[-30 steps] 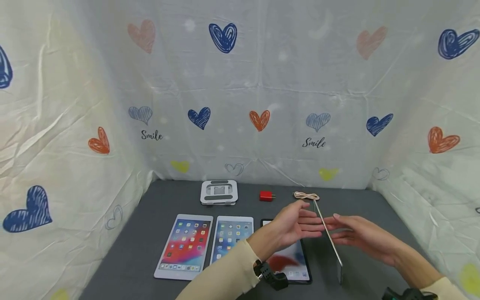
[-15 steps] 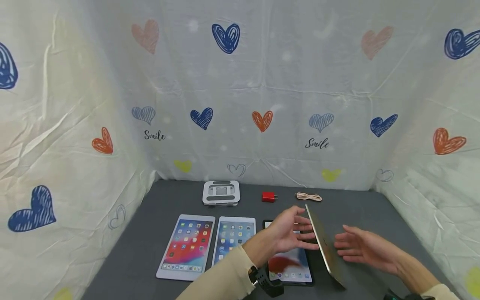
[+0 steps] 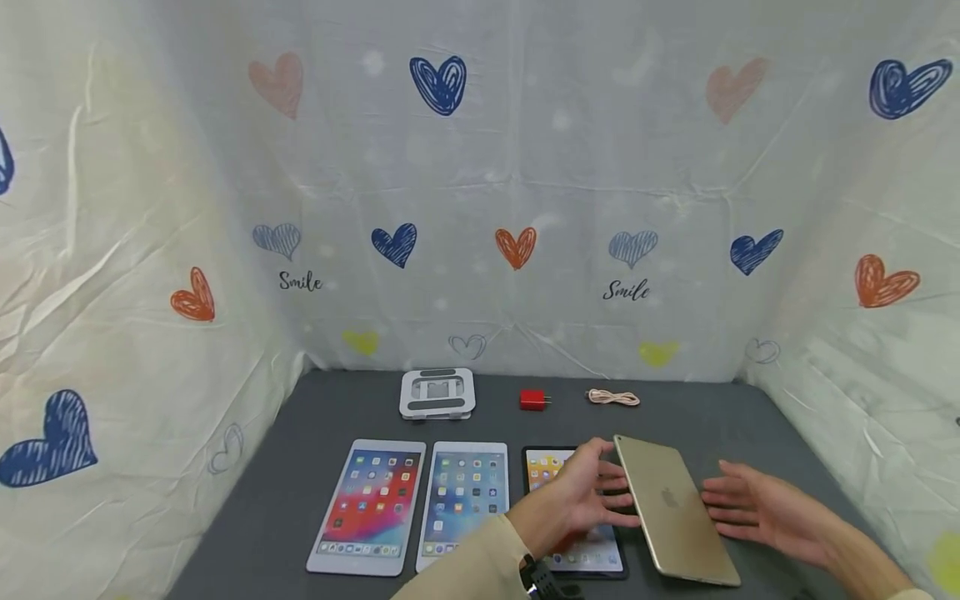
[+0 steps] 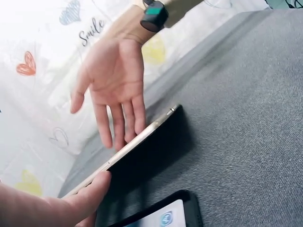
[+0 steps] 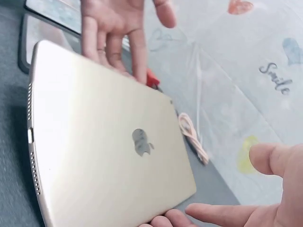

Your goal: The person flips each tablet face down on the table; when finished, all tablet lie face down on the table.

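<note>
Gold tablet [image 3: 671,508]: in front of the person, between the two hands and just right of the tablet row; tilted, back with its apple mark showing, left long edge raised, screen hidden from the head view. Whether its far side rests on the table [image 3: 360,421] cannot be told.
Left hand [image 3: 581,492]: fingers spread and fairly straight, meeting the raised edge, thumb apart; no pinch shows.
Right hand [image 3: 772,508]: fingers extended, tips at the opposite edge, thumb held away; nothing gripped.
Tablet row: white tablet with a red screen [image 3: 367,507], white tablet with a blue screen [image 3: 465,492], black-edged tablet [image 3: 543,467]; all flat, lit screens up, the last partly hidden by the left hand.
Back of the table: folded stand [image 3: 433,404], red plug [image 3: 532,400] and coiled cable [image 3: 613,397], well apart and untouched.
Settled so far: three tablets lie neatly side by side.
Unsettled: the gold tablet seems mid-handling, not yet flat; how much remains beyond that cannot be judged.
</note>
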`<state>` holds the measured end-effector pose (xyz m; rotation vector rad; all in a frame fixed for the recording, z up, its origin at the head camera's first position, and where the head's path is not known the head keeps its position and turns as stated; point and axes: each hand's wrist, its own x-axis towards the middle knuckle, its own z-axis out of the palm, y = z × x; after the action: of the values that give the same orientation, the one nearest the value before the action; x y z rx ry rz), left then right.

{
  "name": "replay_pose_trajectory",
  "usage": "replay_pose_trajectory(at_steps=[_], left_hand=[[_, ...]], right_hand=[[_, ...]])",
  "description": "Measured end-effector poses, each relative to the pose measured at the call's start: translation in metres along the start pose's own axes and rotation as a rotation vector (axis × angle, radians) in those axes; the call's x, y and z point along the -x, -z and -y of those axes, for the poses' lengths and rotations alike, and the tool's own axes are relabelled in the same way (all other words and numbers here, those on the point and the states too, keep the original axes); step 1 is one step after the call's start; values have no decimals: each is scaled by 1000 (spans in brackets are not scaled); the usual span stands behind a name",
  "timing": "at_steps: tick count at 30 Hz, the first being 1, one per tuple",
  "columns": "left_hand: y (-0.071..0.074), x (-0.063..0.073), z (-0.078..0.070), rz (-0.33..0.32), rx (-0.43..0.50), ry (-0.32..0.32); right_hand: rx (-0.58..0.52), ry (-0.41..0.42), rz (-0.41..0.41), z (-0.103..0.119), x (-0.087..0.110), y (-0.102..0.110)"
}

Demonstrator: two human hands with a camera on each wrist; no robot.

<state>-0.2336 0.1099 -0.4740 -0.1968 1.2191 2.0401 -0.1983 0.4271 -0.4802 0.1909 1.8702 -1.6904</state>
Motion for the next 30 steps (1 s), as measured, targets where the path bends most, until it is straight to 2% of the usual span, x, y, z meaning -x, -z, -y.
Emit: replay_pose_trajectory(at_steps=[6, 11, 14, 18, 21, 25, 30], left_hand=[[-1, -11, 8, 1, 34, 24], [1, -19, 11, 1, 44, 23], [5, -20, 12, 27, 19, 7], [9, -18, 8, 65, -40, -22], [13, -12, 4, 82, -95, -54], [23, 2, -3, 103, -130, -90], [46, 23, -13, 137, -141, -113]], right_hand=[[-19, 12, 3, -2, 5, 11], [19, 30, -6, -2, 5, 17], [44, 25, -26, -1, 3, 17], [62, 14, -101, 4, 2, 13], [73, 49, -119, 8, 5, 8], [29, 113, -19, 16, 10, -3], [-142, 145, 172, 29, 13, -24]])
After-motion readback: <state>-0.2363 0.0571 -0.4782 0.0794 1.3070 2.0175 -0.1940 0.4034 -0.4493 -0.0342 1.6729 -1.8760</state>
